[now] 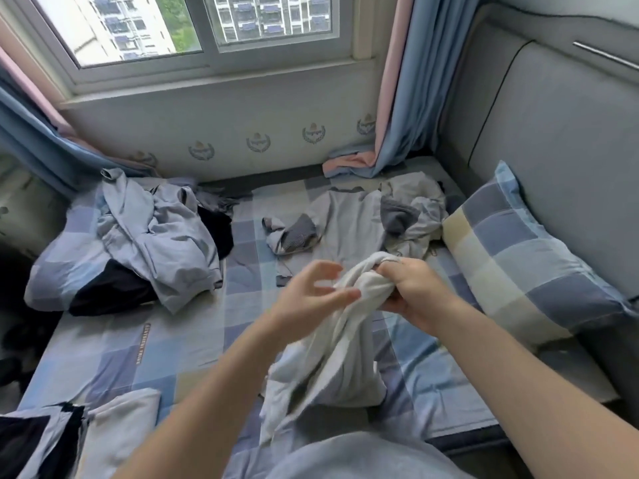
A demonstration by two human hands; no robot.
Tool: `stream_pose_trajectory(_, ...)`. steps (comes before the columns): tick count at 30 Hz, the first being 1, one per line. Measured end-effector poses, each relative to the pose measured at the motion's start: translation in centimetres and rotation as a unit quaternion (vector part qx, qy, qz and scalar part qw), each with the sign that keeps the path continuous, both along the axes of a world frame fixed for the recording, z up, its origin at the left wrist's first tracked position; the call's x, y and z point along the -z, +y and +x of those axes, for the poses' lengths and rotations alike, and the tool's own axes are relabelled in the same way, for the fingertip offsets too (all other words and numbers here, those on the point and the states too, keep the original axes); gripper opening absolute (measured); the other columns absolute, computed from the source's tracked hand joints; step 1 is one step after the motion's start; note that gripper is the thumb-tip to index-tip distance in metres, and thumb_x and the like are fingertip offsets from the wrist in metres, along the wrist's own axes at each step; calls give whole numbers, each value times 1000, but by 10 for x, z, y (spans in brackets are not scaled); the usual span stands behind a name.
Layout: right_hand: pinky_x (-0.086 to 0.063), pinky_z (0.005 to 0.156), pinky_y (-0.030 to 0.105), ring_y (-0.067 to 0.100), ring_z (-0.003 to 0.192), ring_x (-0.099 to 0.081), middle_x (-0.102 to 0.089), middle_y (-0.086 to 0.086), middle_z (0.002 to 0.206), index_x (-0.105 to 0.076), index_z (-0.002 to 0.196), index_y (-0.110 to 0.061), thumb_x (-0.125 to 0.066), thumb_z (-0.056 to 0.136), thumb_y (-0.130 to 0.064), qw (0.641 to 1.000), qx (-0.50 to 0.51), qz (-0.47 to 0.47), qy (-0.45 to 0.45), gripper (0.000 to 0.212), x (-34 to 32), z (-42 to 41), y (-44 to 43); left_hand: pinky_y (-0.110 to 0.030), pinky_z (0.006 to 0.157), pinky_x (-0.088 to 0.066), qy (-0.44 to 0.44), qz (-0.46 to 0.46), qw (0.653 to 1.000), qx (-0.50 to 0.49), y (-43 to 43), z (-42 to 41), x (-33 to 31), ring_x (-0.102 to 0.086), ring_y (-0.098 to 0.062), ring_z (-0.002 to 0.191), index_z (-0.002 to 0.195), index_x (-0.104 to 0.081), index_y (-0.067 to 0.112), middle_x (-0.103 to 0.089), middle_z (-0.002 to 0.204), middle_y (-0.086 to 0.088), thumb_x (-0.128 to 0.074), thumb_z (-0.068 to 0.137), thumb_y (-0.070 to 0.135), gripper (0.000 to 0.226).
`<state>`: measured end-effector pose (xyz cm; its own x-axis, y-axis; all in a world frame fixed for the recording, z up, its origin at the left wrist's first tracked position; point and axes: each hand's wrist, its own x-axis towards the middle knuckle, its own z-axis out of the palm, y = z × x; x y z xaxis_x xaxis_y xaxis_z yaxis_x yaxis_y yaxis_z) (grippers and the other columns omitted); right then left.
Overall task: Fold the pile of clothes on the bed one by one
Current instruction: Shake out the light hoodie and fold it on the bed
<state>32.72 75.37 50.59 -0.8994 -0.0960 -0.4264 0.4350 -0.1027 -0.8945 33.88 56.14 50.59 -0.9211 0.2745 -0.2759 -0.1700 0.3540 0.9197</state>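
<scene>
Nearest in, below and left of the left hand (pixel 311 292), a folded stack (pixel 117 430) sat on the bed (pixel 145 344), so some of the job looked done. Then the hands themselves: the right hand (pixel 416 292) had its fingers curled tight round the bunched top of a white garment (pixel 342 350). The rest of it hung down from that fist, its tail crumpled on the sheet beneath. The left hand was wide open, fingers spread and loosely bent, tips right at the cloth beside the right hand. Whether it had any pinch there I could not tell, it was blurred. That garment looked light, soft and limp, no stiffness at all, so it would sag wherever it wasn't held. My call: find a hem or shoulder seam with the left, take two corners, shake it flat. Beyond the hands a grey shirt (pixel 349 219) lay spread out, with crumpled pieces beside it. Far off to the left of the left hand, the pile (pixel 155 236) waited, plenty to go. Right of the right hand, the pillow (pixel 518 267); farthest back, the window (pixel 207 32).
</scene>
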Motion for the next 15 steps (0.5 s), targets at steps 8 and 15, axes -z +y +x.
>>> stream_pose_trajectory(8, -62, 72, 35, 23, 82, -66, -63, 13, 88, -62, 100, -3, -55, 99, -10, 977, 112, -180, -34, 10, -22, -9, -2, -41, 81, -55, 43, -138, 989, -30, 22, 23, 71, -67, -19, 88, 97, -62, 17, -69, 89, -3, -60, 98, 36, 20)
stream_pose_trajectory(15, -61, 81, 43, 29, 98, -69, -69, 14, 104, -62, 106, -9, -55, 100, -15, 958, 171, -229, -26, 11, -18, -21, 21, -31, 56, -34, 46, -2, 982, -181, 1, 4, 55, -38, -12, 58, 80, -48, 12, -43, 67, 0, -47, 107, 21, 29)
